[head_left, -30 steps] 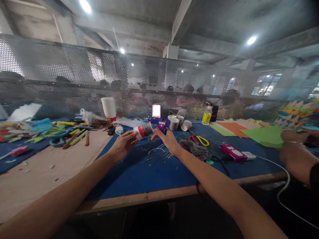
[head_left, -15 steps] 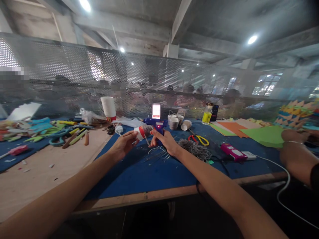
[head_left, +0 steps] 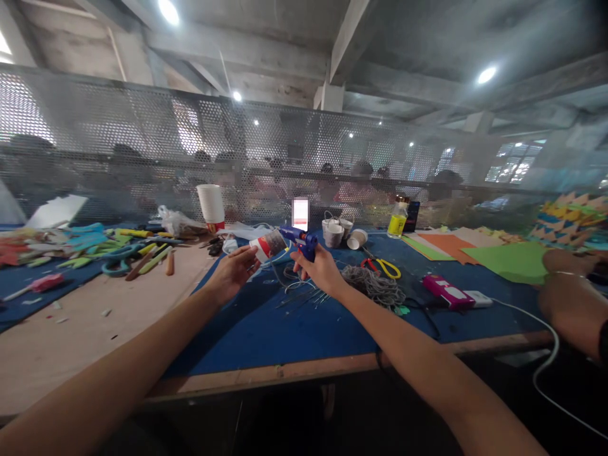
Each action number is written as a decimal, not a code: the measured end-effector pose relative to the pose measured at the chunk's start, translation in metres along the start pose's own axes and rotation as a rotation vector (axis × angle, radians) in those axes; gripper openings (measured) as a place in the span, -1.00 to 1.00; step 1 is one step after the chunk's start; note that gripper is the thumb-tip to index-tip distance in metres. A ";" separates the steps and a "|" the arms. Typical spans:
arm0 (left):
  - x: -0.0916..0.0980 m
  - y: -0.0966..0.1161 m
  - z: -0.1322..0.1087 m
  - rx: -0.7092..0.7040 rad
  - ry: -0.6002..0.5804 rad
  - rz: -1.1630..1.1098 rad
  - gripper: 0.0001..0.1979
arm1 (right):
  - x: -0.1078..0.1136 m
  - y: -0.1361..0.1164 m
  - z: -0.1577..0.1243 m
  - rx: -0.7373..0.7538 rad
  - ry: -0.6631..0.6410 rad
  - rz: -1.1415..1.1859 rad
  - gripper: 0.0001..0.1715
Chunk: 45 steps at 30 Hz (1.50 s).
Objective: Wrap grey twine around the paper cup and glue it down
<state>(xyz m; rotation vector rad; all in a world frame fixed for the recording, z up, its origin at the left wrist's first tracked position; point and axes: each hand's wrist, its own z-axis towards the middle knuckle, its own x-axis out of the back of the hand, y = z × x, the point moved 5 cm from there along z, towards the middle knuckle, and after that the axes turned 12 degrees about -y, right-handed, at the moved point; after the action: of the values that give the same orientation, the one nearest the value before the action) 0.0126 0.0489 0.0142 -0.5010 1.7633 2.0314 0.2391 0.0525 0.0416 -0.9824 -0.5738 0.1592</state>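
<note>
My left hand (head_left: 235, 271) is closed around a paper cup (head_left: 266, 246) with a red and white band and grey cord wound round one end. The cup lies tilted on its side, above the blue mat (head_left: 228, 345). In my right hand (head_left: 319, 269) is a blue glue gun (head_left: 300, 238), gripped by its handle. Its nozzle points left, close to the cord-wrapped end; I cannot tell if they touch. Below my right hand, a loose bundle of grey cord (head_left: 373, 285) rests on the mat.
Behind the glue gun stand small wrapped cups (head_left: 333, 233). Yellow-handled scissors (head_left: 387, 268), a magenta box (head_left: 447, 291) and a green sheet (head_left: 506, 261) lie rightward, near another person's hand (head_left: 570, 266). Stacked paper cups (head_left: 210, 206) and teal scissors (head_left: 118, 261) are at left.
The glue gun has swung up, its nozzle now at the cup's cord-wrapped end. My right fingers have drawn back from the cup, which has turned slightly and shifted left.
</note>
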 end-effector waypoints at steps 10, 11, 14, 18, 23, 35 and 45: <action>0.002 0.002 0.001 -0.042 0.024 0.040 -0.83 | -0.006 0.006 -0.001 0.061 -0.015 -0.156 -0.51; 0.002 0.002 0.001 -0.045 0.021 0.051 -0.83 | -0.006 0.006 -0.002 0.072 -0.008 -0.179 -0.51; 0.001 0.003 0.000 -0.061 0.017 0.070 -0.81 | -0.006 0.005 -0.002 0.090 0.000 -0.216 -0.52; 0.000 0.004 -0.001 -0.075 0.022 0.072 -0.78 | -0.007 0.007 -0.002 0.065 -0.020 -0.229 -0.53; -0.002 0.006 -0.002 -0.083 0.017 0.092 -0.75 | -0.007 0.008 -0.002 0.022 -0.028 -0.298 -0.54; -0.002 0.004 -0.003 -0.068 0.005 0.096 -0.77 | -0.006 0.010 -0.001 0.003 -0.014 -0.398 -0.54; -0.003 0.004 -0.003 -0.068 0.006 0.108 -0.80 | -0.006 0.011 0.000 0.017 -0.023 -0.397 -0.56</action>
<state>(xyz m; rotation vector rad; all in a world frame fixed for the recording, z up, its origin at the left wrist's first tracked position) 0.0130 0.0451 0.0192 -0.4408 1.7653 2.1717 0.2358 0.0560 0.0303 -0.8332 -0.7751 -0.1778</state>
